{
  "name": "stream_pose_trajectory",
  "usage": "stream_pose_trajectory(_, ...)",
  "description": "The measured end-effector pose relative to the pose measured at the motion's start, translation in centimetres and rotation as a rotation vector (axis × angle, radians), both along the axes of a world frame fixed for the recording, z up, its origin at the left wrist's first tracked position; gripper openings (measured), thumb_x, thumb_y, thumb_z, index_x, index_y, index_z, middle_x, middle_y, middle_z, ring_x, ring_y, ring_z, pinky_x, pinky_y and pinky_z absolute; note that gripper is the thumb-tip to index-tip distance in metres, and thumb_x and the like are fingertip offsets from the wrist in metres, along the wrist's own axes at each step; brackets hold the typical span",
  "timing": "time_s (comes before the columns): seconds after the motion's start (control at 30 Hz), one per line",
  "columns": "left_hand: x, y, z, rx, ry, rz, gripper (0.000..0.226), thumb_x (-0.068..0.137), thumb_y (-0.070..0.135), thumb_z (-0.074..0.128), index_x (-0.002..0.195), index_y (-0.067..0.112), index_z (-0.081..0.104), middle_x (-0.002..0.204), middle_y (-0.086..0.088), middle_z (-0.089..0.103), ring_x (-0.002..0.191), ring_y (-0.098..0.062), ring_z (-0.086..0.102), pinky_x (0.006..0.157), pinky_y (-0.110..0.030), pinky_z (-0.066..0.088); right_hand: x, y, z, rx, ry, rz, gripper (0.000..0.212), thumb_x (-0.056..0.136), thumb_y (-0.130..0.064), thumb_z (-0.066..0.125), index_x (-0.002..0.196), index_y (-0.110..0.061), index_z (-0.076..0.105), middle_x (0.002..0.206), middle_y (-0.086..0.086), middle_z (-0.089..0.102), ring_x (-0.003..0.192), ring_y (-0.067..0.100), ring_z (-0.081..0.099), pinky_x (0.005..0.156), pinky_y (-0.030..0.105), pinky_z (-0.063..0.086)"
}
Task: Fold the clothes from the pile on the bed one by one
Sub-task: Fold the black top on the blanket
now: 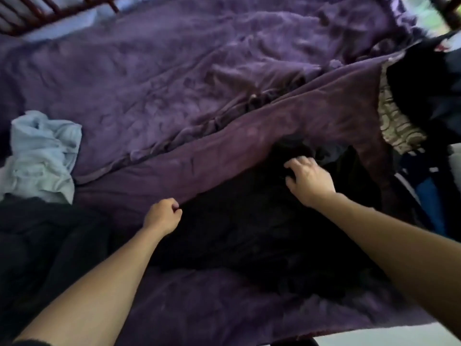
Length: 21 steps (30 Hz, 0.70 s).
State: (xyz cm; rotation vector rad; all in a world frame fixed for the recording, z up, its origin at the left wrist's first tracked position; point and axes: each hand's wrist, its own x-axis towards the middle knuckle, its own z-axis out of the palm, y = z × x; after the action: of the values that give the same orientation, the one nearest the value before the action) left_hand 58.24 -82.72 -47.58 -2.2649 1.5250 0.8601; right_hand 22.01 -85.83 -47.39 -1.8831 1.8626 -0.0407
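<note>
Black garment (249, 233) lies spread on the bed (149, 83) between the hands: left hand (162, 216) pinches its left edge, right hand (308, 178) clutches its far edge, probably to tension it flat for folding; pile (424, 96) sits beyond the right hand.

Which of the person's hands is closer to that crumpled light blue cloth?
Left. The left hand lies right of the light blue cloth, apart from it; the right hand is farther right, on the black garment.

A plush purple bed cover (154, 78) fills the frame; black spread garment (249, 233) lower centre; crumpled pale-blue cloth (42, 156) left; beige patterned fabric (394, 121) right.
</note>
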Motion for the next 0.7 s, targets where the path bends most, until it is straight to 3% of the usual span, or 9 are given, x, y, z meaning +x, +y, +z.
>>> stream_pose_trajectory(0.07,1.8,0.7,-2.3,0.007,0.026,-0.011,0.046,0.089,0.034,0.063,0.132,0.023,0.051,0.129,-0.005,0.058,0.116,-0.027,0.055,0.095,-0.039,0.047,1.2,-2.9,-2.1,-0.1,-0.049,0.033,0.048,0.084,-0.023,0.062,0.13,-0.015,0.054,0.134,0.01,0.052,0.127,0.029,0.044,0.095,0.041,0.044)
stream_pose_trajectory(0.13,2.6,1.5,-4.1,0.056,0.072,-0.012,0.065,0.085,0.038,0.067,0.143,0.028,0.039,0.125,-0.001,0.059,0.116,-0.025,0.055,0.098,-0.04,0.045,2.0,-5.1,-3.8,-0.036,-0.037,0.058,0.067,0.081,-0.026,0.068,0.142,-0.02,0.041,0.148,0.011,0.039,0.133,0.03,0.04,0.102,0.042,0.041)
stream_pose_trajectory(0.23,3.0,3.5,-5.5,0.117,0.098,-0.017,0.046,0.082,0.034,0.071,0.125,0.028,0.057,0.105,-0.005,0.068,0.103,-0.026,0.062,0.091,-0.039,0.049,2.7,-5.3,-5.1,0.223,0.151,0.11,0.088,0.077,-0.036,0.075,0.149,-0.03,0.025,0.143,0.012,0.045,0.124,0.034,0.051,0.096,0.042,0.044)
stream_pose_trajectory(0.3,3.2,5.0,-5.7,0.075,0.112,-0.025,0.019,0.083,0.029,0.071,0.102,0.025,0.069,0.096,-0.007,0.068,0.096,-0.028,0.064,0.084,-0.038,0.052,3.0,-3.6,-5.2,0.344,0.28,0.167,0.071,0.079,-0.035,0.072,0.142,-0.034,0.039,0.132,0.013,0.056,0.117,0.035,0.055,0.093,0.039,0.047)
stream_pose_trajectory(0.37,3.9,5.3,-5.8,0.001,0.113,-0.041,0.024,0.086,0.027,0.068,0.109,0.022,0.066,0.109,-0.007,0.062,0.105,-0.026,0.059,0.087,-0.039,0.05,3.3,-1.9,-4.9,0.38,0.288,0.145,0.047,0.085,-0.032,0.064,0.13,-0.035,0.056,0.128,0.013,0.059,0.115,0.034,0.056,0.091,0.037,0.046)
stream_pose_trajectory(0.47,5.4,3.7,-6.1,-0.045,0.056,-0.108,0.055,0.088,0.034,0.064,0.139,0.025,0.044,0.134,-0.005,0.047,0.121,-0.028,0.046,0.095,-0.043,0.042,3.3,-1.2,-4.1,0.104,0.2,0.061,0.031,0.087,-0.03,0.058,0.118,-0.029,0.066,0.117,0.013,0.066,0.106,0.035,0.061,0.085,0.039,0.048)
stream_pose_trajectory(0.53,6.0,2.6,-6.7,0.015,0.038,-0.148,0.065,0.086,0.042,0.065,0.143,0.028,0.038,0.135,-0.006,0.049,0.122,-0.03,0.045,0.097,-0.043,0.04,3.2,-2.0,-3.1,-0.143,0.102,-0.007,0.026,0.087,-0.026,0.059,0.112,-0.024,0.067,0.11,0.012,0.069,0.097,0.037,0.064,0.08,0.042,0.05)
stream_pose_trajectory(0.6,5.8,2.1,-7.0,0.003,0.065,-0.116,0.055,0.084,0.045,0.068,0.133,0.026,0.052,0.125,-0.011,0.056,0.114,-0.032,0.05,0.097,-0.04,0.04,3.2,-3.0,-2.1,-0.272,0.033,-0.083,0.024,0.087,-0.024,0.057,0.109,-0.023,0.064,0.106,0.013,0.069,0.093,0.038,0.065,0.077,0.043,0.05)
stream_pose_trajectory(0.7,5.9,0.5,-5.9,-0.317,0.156,0.038,0.029,0.079,0.036,0.074,0.101,0.018,0.071,0.103,-0.014,0.067,0.097,-0.034,0.061,0.09,-0.039,0.047,3.2,-5.3,-1.1,-0.291,-0.037,-0.247,0.028,0.086,-0.026,0.051,0.112,-0.022,0.06,0.102,0.017,0.069,0.097,0.038,0.063,0.084,0.044,0.049)
